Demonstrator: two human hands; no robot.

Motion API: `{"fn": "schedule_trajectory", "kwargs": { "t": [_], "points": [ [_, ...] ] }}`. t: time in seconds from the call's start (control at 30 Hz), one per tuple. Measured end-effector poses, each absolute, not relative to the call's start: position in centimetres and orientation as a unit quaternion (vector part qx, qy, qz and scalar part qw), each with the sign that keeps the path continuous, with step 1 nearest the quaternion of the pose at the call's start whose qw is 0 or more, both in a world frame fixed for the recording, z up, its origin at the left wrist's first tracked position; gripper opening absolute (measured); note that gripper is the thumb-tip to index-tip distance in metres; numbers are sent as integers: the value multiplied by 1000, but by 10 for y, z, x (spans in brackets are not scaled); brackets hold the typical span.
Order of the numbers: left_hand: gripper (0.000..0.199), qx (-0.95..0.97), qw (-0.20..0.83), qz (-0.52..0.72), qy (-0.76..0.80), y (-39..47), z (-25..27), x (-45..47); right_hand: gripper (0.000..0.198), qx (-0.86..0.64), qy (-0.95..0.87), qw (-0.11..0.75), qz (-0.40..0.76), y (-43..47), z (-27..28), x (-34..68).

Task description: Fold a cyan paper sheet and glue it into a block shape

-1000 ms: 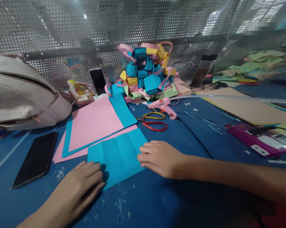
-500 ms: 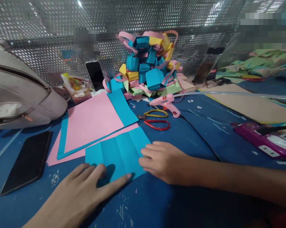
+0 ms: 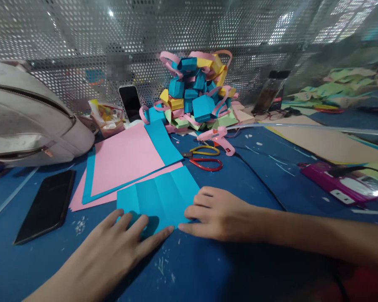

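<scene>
A sheet of blue paper with several parallel creases lies on the blue table in front of me. My left hand is spread open, fingertips on its near left part and thumb along the near edge. At the near right corner, the bent fingers of my right hand hold the paper, with the thumb at its near edge. The two thumb tips almost meet. Behind this sheet is a stack of pink paper and blue paper. Scissors with yellow and red handles lie beyond my right hand.
A pink glue gun trails a cord toward my right arm. Folded paper boxes are piled at the back. A dark phone and a pale bag are left; a purple power strip and a bottle are right.
My right thumb now shows, stretched left along the paper's near edge toward my left thumb. My left fingers have shifted slightly. The view has turned a little.
</scene>
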State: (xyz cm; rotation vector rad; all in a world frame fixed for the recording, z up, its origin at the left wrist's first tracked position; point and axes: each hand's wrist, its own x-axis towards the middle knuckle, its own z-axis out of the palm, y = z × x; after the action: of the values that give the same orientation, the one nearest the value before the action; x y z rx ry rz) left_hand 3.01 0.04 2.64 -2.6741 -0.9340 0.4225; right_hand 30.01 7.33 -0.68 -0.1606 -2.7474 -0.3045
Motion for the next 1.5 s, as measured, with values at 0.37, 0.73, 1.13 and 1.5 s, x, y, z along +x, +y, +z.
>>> {"fn": "schedule_trajectory", "kwargs": {
  "t": [0.37, 0.73, 1.13, 1.5],
  "points": [
    [87, -929, 139, 119, -321, 2, 24, 28, 44, -171, -980, 77, -70, 78, 0, 352],
    [83, -919, 176, 40, -352, -24, 14, -9, 36, -166, -978, 68, -102, 68, 7, 353],
    [56, -890, 136, -36, -434, -60, 24, -35, 37, -140, -980, 99, -102, 52, 4, 342],
    [38, -927, 117, -46, -352, -32, 14, -2, 51, -74, -992, 102, 12, 45, -1, 293]
  ]
}}
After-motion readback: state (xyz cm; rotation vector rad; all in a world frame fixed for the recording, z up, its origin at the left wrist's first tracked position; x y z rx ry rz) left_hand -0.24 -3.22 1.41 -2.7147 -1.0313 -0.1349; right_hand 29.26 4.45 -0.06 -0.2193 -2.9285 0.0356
